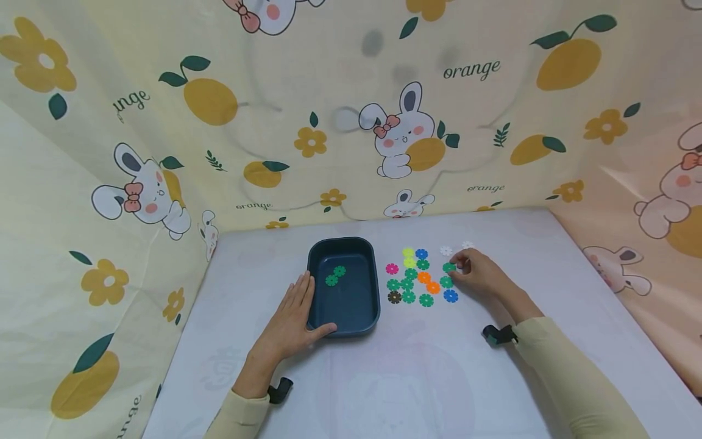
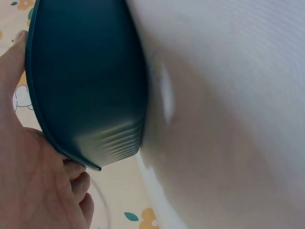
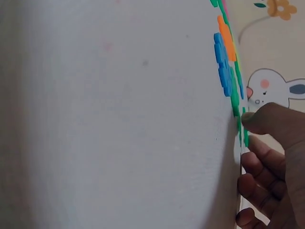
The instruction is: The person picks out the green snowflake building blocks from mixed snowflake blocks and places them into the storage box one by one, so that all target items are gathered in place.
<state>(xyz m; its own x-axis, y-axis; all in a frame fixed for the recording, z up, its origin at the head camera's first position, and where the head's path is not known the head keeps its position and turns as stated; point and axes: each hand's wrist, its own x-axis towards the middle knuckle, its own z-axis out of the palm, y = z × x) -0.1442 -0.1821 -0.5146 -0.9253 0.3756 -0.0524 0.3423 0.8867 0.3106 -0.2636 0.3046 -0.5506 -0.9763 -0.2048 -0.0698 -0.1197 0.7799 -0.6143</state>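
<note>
A dark teal tray [image 1: 342,317] stands left of centre in the head view, with two green notched discs [image 1: 336,275] inside. My left hand [image 1: 287,317] rests against its left side, fingers straight along the rim and thumb at the near edge. In the left wrist view the tray [image 2: 90,81] hides part of that hand [image 2: 33,176]. At the right edge of a spread of discs, my right hand [image 1: 479,277] pinches a green notched disc [image 1: 449,267] between thumb and fingertip. The right wrist view shows this disc [image 3: 246,136] edge-on, beside the thumb.
Several flat notched discs lie right of the tray: yellow [image 1: 409,263], pink [image 1: 392,268], orange [image 1: 433,287], blue [image 1: 451,296], brown [image 1: 394,297] and more green [image 1: 426,300]. White discs [image 1: 446,250] lie behind the right hand. A printed cloth [image 1: 340,79] hangs around the white table [image 1: 351,390].
</note>
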